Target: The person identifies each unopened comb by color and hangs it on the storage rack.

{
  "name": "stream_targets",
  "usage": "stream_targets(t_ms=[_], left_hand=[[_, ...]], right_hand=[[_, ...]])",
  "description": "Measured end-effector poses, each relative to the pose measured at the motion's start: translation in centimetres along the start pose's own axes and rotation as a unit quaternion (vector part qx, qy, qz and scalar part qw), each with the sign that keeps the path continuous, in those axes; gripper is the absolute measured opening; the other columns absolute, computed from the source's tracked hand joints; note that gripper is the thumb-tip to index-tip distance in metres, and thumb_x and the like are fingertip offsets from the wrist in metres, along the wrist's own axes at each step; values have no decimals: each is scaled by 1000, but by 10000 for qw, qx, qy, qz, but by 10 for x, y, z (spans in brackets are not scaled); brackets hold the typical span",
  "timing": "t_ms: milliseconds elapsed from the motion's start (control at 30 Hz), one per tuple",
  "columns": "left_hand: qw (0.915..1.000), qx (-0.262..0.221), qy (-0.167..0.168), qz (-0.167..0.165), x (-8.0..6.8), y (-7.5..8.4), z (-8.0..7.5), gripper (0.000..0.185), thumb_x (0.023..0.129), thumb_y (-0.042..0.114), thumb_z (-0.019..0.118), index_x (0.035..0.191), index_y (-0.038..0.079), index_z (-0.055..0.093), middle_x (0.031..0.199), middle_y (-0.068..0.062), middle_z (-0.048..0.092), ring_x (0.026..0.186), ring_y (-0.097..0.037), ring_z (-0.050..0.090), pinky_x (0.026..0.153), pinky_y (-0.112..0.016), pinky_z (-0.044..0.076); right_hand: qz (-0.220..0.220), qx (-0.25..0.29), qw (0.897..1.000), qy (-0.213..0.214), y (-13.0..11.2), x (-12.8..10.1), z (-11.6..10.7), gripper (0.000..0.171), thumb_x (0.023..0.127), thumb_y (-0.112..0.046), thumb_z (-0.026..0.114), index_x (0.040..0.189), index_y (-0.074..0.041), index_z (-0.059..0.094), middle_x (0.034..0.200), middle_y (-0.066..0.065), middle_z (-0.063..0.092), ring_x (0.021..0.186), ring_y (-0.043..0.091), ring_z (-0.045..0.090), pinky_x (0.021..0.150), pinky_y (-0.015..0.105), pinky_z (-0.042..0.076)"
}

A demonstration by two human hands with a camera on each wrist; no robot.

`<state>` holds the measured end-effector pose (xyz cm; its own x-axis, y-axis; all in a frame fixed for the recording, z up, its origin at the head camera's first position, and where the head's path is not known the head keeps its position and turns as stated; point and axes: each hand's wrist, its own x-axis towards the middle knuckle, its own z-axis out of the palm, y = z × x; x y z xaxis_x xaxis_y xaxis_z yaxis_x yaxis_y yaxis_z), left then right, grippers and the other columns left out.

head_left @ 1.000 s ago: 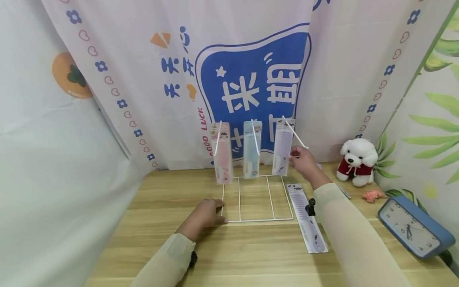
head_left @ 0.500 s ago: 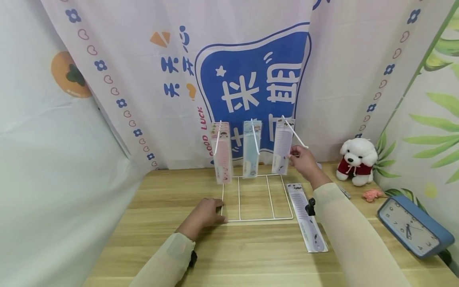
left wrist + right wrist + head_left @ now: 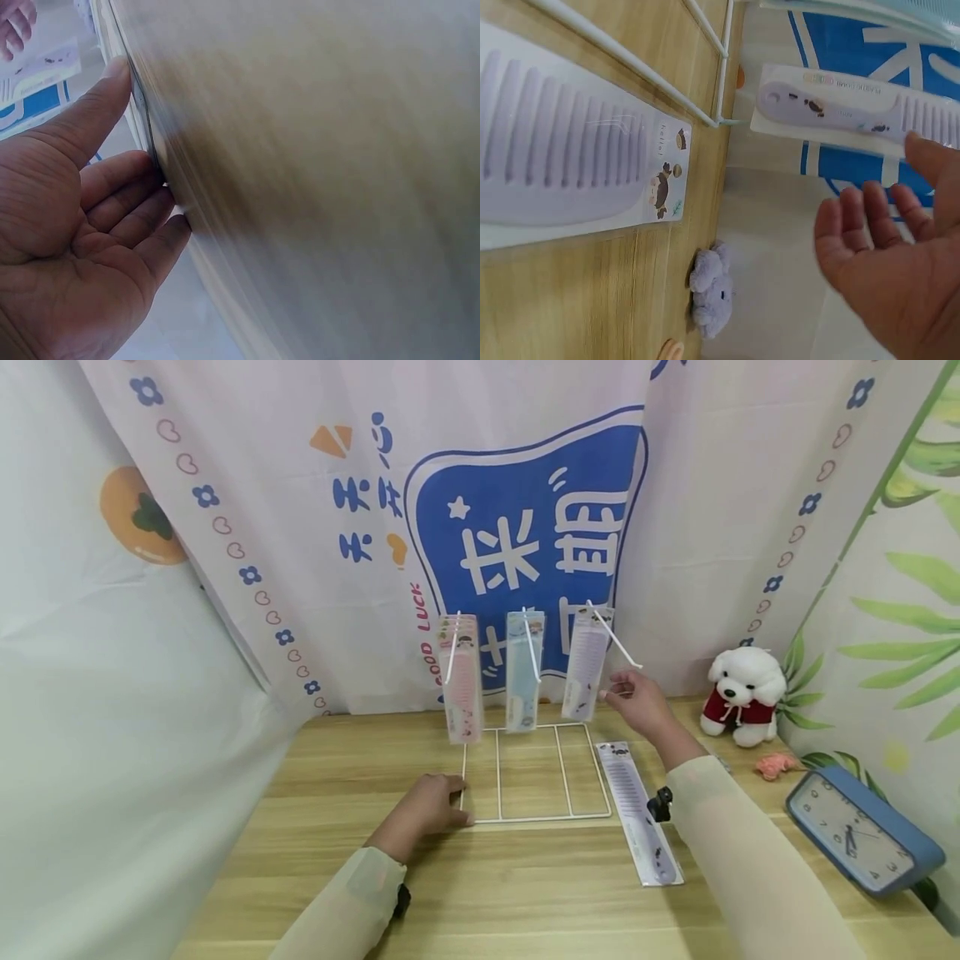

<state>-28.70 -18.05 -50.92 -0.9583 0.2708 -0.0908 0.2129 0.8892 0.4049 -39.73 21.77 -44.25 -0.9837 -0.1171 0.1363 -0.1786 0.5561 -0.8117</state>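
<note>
A white wire display rack [image 3: 551,818] stands on the wooden table, with three hooks rising at its back. One packaged purple comb [image 3: 585,668] hangs on the right hook, swung slightly aside. My right hand [image 3: 639,700] is just right of it, fingers loosely bent and holding nothing; the right wrist view shows the thumb tip close to the comb's pack. My left hand [image 3: 426,806] rests at the rack's front left corner, thumb and fingertips touching the frame or the table beside it. Another packaged purple comb [image 3: 637,810] lies flat to the right of the base.
Packaged pink combs [image 3: 463,693] hang on the left hook and blue ones [image 3: 521,685] on the middle hook. A white plush dog [image 3: 744,697], a coral-coloured small item [image 3: 776,766] and a blue clock [image 3: 862,831] stand to the right. A printed curtain [image 3: 262,443] hangs behind.
My right hand has let go of the hanging purple comb and drawn slightly right, and the comb's lower end has swung left. My left hand stays at the rack's corner.
</note>
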Motion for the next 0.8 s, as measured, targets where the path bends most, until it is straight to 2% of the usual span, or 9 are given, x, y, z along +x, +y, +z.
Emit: stream_targets(t_ms=[100, 167, 300, 400, 500, 633, 800], left_hand=[[10000, 22, 19, 4, 0, 0, -1, 61, 87, 31, 94, 138, 6, 73, 142, -18, 72, 136, -41, 64, 118, -54, 51], [10000, 38, 26, 15, 0, 0, -1, 61, 87, 31, 95, 138, 6, 73, 142, -18, 72, 136, -41, 65, 118, -54, 51], [10000, 26, 5, -10, -1, 0, -1, 62, 87, 31, 95, 138, 6, 72, 141, -19, 72, 135, -41, 65, 118, -55, 51], [10000, -44, -10, -62, -1, 2, -2, 62, 87, 31, 94, 139, 6, 72, 142, -20, 71, 136, -41, 64, 118, -55, 51], [10000, -51, 7, -81, -1, 2, -4, 62, 87, 30, 94, 140, 5, 72, 144, -21, 70, 137, -42, 63, 119, -56, 50], [10000, 36, 10, -69, -1, 1, -4, 63, 87, 30, 94, 140, 4, 71, 144, -21, 70, 138, -43, 63, 120, -56, 49], [10000, 52, -27, -58, 0, 2, -3, 64, 87, 31, 94, 140, 4, 71, 144, -21, 70, 138, -43, 63, 120, -56, 49]], right_hand=[[7, -836, 9965, -56, 3, -16, 3, 58, 104, -27, 72, 145, 9, 54, 139, 33, 64, 130, 50, 63, 112, 62, 52], [126, -1254, 9917, -252, 6, -31, 7, 61, 101, -29, 76, 144, 9, 54, 138, 35, 64, 127, 51, 63, 109, 64, 53], [294, -2029, 9761, -728, 15, -65, 16, 71, 95, -32, 82, 143, 11, 52, 133, 36, 65, 121, 52, 65, 104, 65, 55], [475, -2319, 9674, -896, 19, -90, 20, 75, 93, -31, 85, 142, 14, 51, 129, 36, 65, 119, 52, 65, 103, 65, 54], [737, -2405, 9635, -915, 20, -108, 25, 79, 92, -30, 86, 145, 15, 49, 130, 37, 62, 118, 51, 64, 104, 65, 54], [1000, -2555, 9571, -935, 24, -121, 33, 89, 89, -29, 88, 149, 18, 42, 128, 38, 59, 109, 44, 65, 101, 62, 56], [1182, -2699, 9509, -947, 30, -129, 30, 95, 86, -28, 90, 149, 22, 39, 119, 35, 59, 99, 39, 63, 88, 57, 61]])
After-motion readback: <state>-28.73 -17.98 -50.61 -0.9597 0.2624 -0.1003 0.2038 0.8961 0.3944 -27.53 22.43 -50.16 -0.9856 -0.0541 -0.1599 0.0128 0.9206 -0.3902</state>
